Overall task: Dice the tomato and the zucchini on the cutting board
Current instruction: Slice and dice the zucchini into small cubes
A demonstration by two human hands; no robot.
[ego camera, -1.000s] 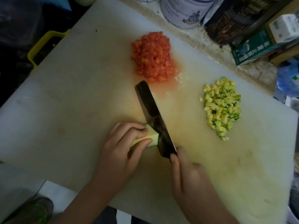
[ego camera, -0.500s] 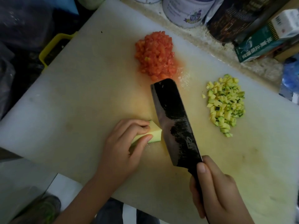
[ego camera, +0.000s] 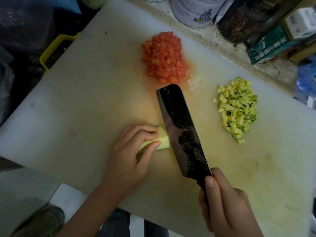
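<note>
On the big white cutting board (ego camera: 82,100), my left hand (ego camera: 130,154) grips a pale green zucchini piece (ego camera: 162,138), fingers curled over its top and thumb along its near side. My right hand (ego camera: 225,202) holds the handle of a dark cleaver (ego camera: 181,132). The blade is tilted, its broad face turned up, and its left edge sits right beside the zucchini's cut end. A heap of diced tomato (ego camera: 164,59) lies at the board's far middle. Diced zucchini (ego camera: 237,108) is piled at the right.
Behind the board's far edge stand a white tin (ego camera: 196,11), a dark package (ego camera: 248,19) and a green carton (ego camera: 277,45). A yellow handle (ego camera: 51,50) sticks out past the left edge. The floor and a shoe (ego camera: 42,221) show below the near edge.
One second ago the cleaver stood upright in the zucchini with my right hand near the blade. It then lifted and tilted flat-side up, and now lies back against the zucchini's cut end.
</note>
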